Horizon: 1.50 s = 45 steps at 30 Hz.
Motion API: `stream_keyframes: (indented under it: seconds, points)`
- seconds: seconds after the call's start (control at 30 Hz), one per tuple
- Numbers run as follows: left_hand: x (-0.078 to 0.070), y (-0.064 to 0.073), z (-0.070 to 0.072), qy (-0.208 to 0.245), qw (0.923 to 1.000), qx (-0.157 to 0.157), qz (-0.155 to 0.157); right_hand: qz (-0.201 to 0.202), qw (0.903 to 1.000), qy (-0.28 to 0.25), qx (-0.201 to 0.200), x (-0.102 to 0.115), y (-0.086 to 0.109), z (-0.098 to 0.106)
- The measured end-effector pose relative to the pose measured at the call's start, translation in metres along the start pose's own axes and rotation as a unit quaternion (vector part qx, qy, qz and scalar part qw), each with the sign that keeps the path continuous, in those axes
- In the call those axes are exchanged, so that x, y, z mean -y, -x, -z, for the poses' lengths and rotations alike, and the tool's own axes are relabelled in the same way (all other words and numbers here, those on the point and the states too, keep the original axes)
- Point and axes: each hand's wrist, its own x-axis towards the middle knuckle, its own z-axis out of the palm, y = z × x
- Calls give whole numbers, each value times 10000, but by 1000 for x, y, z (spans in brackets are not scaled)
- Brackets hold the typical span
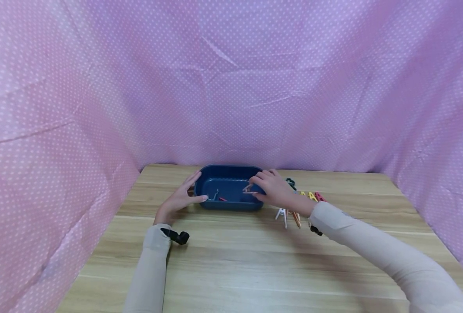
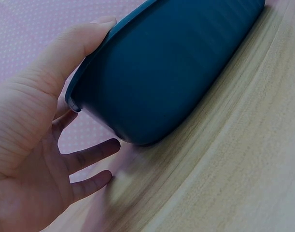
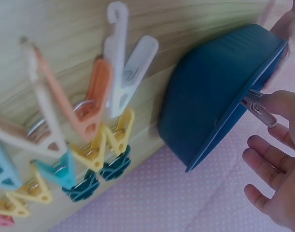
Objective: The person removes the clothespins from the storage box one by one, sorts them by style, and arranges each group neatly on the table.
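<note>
A dark blue rectangular basin (image 1: pixel 231 205) stands toward the back of the wooden table. My left hand (image 1: pixel 179 198) is at its left end, thumb at the front corner of the rim and straight fingers spread along the end. In the left wrist view the thumb lies on the rim, with two fingertips close to the lower wall. Thumb and index finger of my right hand (image 1: pixel 275 189) pinch a brownish clothespin (image 1: pixel 249 190) over the basin's right end; its tip overlaps the rim in the right wrist view. A greyish clip (image 1: pixel 216 194) and a small red piece (image 1: pixel 222 199) lie inside.
Right of the basin lie several clothespins: a white one with a hook (image 3: pixel 119 63), an orange one (image 3: pixel 91 106), a teal one (image 3: pixel 58 169) and yellow ones (image 3: pixel 120 133). Dark green flower-shaped clips (image 3: pixel 116 165) lie behind. A pink dotted curtain (image 1: pixel 231 87) hangs behind the table.
</note>
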Motion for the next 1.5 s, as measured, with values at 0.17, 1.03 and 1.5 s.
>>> stream_keyframes:
  seconds: [0.17,1.03,1.5]
  points:
    - [-20,10,0,53,10000,46,-5,-12,9999,-7,-100,-8,8,4]
    - [3,-2,-2,-117,9998,-38,-160,-187,9972,-282,-670,-42,60,11]
    - [11,-5,0,-280,9991,-42,-320,-240,9979,87,-598,-69,91,19]
